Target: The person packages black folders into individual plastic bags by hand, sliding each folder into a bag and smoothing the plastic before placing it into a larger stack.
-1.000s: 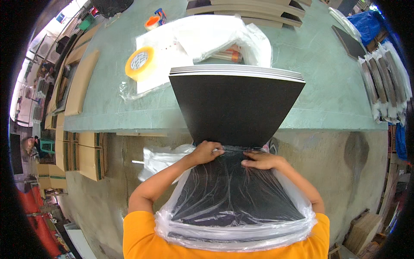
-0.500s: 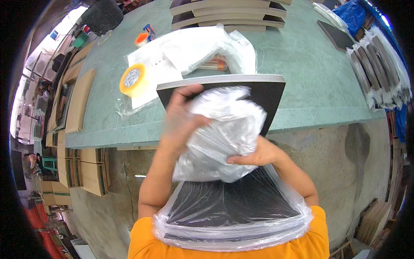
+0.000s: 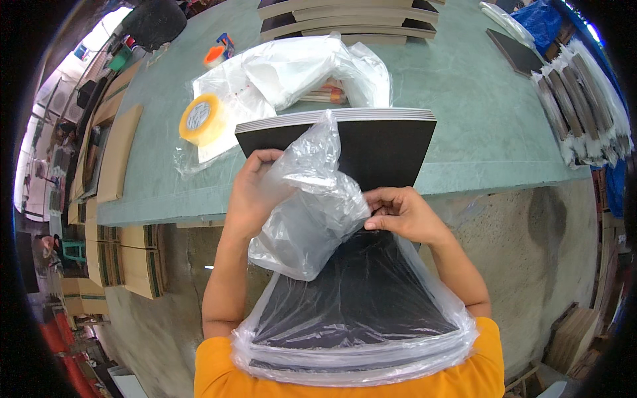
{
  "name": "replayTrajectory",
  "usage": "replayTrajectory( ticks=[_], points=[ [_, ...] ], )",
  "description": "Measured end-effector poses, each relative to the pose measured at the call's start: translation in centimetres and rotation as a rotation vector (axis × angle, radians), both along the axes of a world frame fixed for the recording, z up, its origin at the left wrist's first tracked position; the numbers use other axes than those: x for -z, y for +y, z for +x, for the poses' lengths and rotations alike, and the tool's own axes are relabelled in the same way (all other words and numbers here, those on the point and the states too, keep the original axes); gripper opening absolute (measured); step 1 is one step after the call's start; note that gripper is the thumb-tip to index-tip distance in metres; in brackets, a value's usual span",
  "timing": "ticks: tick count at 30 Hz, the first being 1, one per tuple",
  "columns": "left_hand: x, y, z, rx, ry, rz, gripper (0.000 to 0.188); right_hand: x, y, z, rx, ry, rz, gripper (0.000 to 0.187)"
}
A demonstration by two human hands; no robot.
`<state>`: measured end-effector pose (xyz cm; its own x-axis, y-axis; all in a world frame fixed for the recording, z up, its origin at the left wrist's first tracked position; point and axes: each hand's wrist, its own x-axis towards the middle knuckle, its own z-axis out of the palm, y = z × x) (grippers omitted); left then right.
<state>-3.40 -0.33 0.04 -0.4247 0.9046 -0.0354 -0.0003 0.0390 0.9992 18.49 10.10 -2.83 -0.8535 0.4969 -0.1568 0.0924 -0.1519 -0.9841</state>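
A thick stack of black boards (image 3: 388, 149) with pale layered edges stands tilted between the table and my body. Clear plastic wrap (image 3: 305, 205) covers its near part, and the loose end is bunched up over the middle. On the left side of the bunch is my left hand (image 3: 249, 199), its fingers curled against the film, partly blurred. My right hand (image 3: 405, 215) pinches the film's right edge between thumb and fingers. The stack's far end, close to the table edge, is bare of plastic.
On the green table (image 3: 464, 99) lie a tape roll (image 3: 199, 117), white plastic sheets (image 3: 288, 73) and a tape dispenser (image 3: 217, 53). Stacked boards (image 3: 352, 20) stand at the back, wrapped boards (image 3: 577, 99) at the right. Flattened cartons (image 3: 139, 259) lean at the left.
The bunched plastic has shifted left, and a peak of it now points up. My right hand has moved up and right to the film's edge; my left hand has moved slightly left and down.
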Motion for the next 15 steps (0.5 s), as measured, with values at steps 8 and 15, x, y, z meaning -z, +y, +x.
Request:
replayTrajectory(
  ticks=[8, 15],
  points=[
    [-1.0, -2.2, 0.6, -0.170, 0.690, -0.078, 0.033, -0.9, 0.5, 0.2, 0.114, -0.207, 0.044, 0.020],
    [-0.4, 0.1, 5.9, 0.261, 0.261, -0.043, 0.026, 0.6, -0.2, -1.8, 0.108, 0.155, -0.371, 0.015]
  ],
)
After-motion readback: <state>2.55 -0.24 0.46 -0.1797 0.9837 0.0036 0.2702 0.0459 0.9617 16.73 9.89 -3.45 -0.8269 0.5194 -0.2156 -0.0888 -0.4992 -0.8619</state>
